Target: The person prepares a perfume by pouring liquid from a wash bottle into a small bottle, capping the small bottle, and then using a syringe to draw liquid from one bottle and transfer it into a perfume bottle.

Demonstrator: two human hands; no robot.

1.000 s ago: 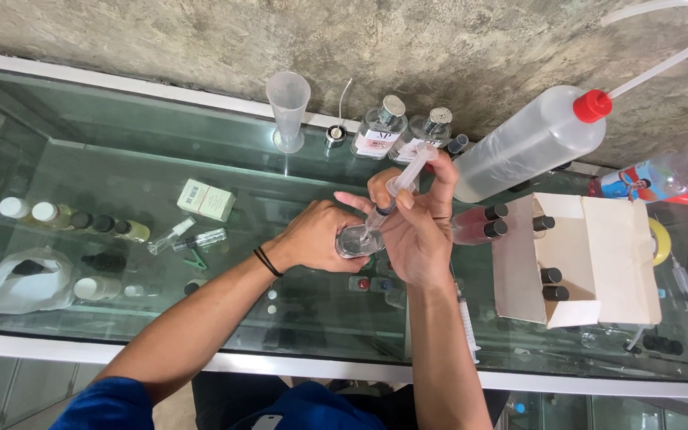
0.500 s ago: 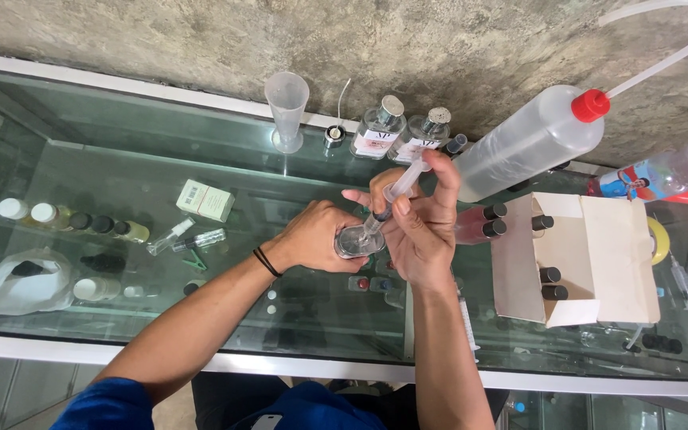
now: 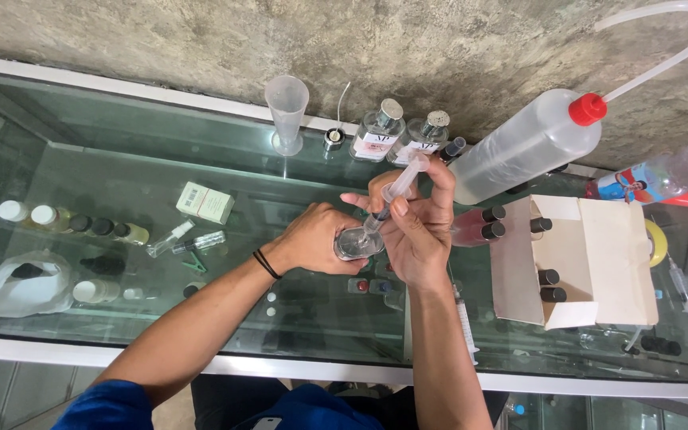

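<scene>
Your left hand [image 3: 312, 237] is wrapped around a small clear glass bottle [image 3: 357, 243], holding it on the glass counter [image 3: 121, 167] near the middle of the view. Your right hand [image 3: 417, 231] grips a clear syringe [image 3: 392, 195], fingers around the barrel and thumb on the plunger end. The syringe tilts, plunger toward 1 o'clock, tip down in the bottle's open mouth.

At 12 o'clock from the bottle, along the rough concrete wall [image 3: 201, 40]: 1 clear plastic measuring cylinder [image 3: 286, 111], upright, then 2 square glass bottles with silver caps [image 3: 377, 129], side by side. At 2 o'clock, a large translucent squeeze bottle [image 3: 529, 143] with red cap and curved tube leans against the wall.

At 3 o'clock, an open cardboard box [image 3: 591, 255] holds small black-capped vials; 2 pinkish vials [image 3: 471, 224] lie just beside its left edge, near your right hand.

At 9 o'clock, under the glass: a small pale green carton [image 3: 205, 201], a row of small capped bottles [image 3: 73, 223], a white plastic bag [image 3: 17, 287] farther out.

At 5 o'clock, a 2nd syringe [image 3: 466, 322] lies flat by your right forearm.
</scene>
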